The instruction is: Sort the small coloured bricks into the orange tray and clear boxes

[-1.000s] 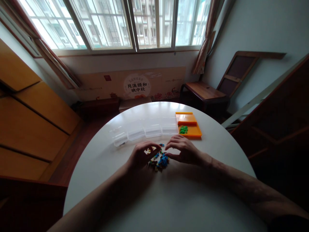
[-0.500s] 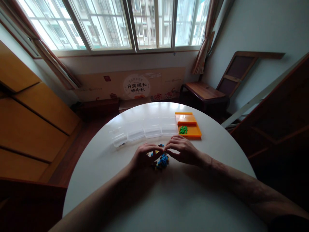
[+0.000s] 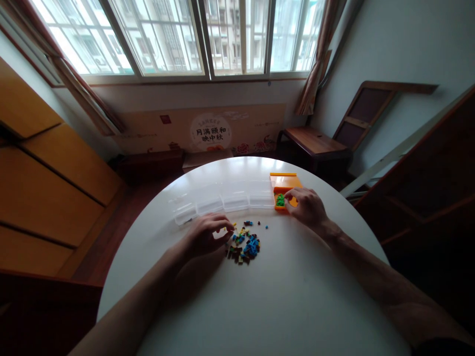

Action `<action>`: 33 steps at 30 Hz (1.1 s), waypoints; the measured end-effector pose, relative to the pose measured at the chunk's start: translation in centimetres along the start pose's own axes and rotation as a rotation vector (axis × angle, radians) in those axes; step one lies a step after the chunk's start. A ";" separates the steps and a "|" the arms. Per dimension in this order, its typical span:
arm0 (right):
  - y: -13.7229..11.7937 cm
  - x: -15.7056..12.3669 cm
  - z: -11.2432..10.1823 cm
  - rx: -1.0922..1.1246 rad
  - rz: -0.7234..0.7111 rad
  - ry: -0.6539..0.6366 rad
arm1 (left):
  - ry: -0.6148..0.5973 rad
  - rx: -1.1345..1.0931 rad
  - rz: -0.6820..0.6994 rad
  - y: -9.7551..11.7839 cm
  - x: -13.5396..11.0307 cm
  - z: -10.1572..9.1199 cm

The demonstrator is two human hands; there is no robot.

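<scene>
A heap of small coloured pieces (image 3: 245, 244), blue, brown and yellow, lies in the middle of the round white table (image 3: 267, 306). My left hand (image 3: 206, 235) rests at the heap's left edge, fingers curled and pinched near a yellow piece. My right hand (image 3: 306, 206) is over the open orange box (image 3: 284, 182), fingertips together beside the green pieces (image 3: 280, 200) inside it. What those fingers hold, if anything, is too small to see.
A row of clear plastic boxes (image 3: 222, 202) stands behind the heap, left of the orange box. A few stray pieces (image 3: 260, 225) lie between heap and boxes. Beyond the table are a wooden bench (image 3: 313, 141), a window and wooden cabinets at the left.
My right hand has left the heap and moved right and away to the orange box. My left hand has slid a little left along the heap's edge.
</scene>
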State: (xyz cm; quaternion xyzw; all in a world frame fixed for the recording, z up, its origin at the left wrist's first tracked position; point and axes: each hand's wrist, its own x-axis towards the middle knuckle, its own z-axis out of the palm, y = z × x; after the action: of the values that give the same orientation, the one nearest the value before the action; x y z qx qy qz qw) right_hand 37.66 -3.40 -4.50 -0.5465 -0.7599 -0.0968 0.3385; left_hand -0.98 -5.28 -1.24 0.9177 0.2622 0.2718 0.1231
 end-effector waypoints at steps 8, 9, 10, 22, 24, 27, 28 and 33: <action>-1.8 0.0 -0.1 0.056 -0.058 0.008 | -0.115 -0.134 0.011 0.8 -0.2 -1.1; -2.3 0.0 -0.1 0.090 -0.086 -0.001 | -0.133 -0.159 0.006 0.9 -0.2 -1.2; -2.8 0.0 -0.2 0.123 -0.120 -0.012 | -0.151 -0.185 0.002 1.0 -0.2 -1.3; -5.1 -0.4 -0.1 0.303 -0.353 -0.085 | -0.256 -0.294 -0.028 1.5 0.0 -1.5; -5.0 -0.4 0.0 0.305 -0.357 -0.085 | -0.277 -0.304 -0.048 1.4 -0.1 -1.5; -5.0 -0.4 -0.1 0.313 -0.361 -0.088 | -0.294 -0.296 -0.069 1.5 -0.1 -1.5; -5.1 -0.4 -0.1 0.318 -0.360 -0.094 | -0.292 -0.287 -0.071 1.5 -0.1 -1.5; -5.3 -0.4 -0.3 0.345 -0.349 -0.125 | -0.263 -0.251 -0.060 1.4 -0.1 -1.1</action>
State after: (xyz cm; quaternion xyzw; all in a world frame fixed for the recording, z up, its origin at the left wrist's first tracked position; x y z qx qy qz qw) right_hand 33.15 -5.90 -3.34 -0.3463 -0.8674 0.0114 0.3572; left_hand -1.08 -6.38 0.08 0.9146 0.2350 0.1764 0.2779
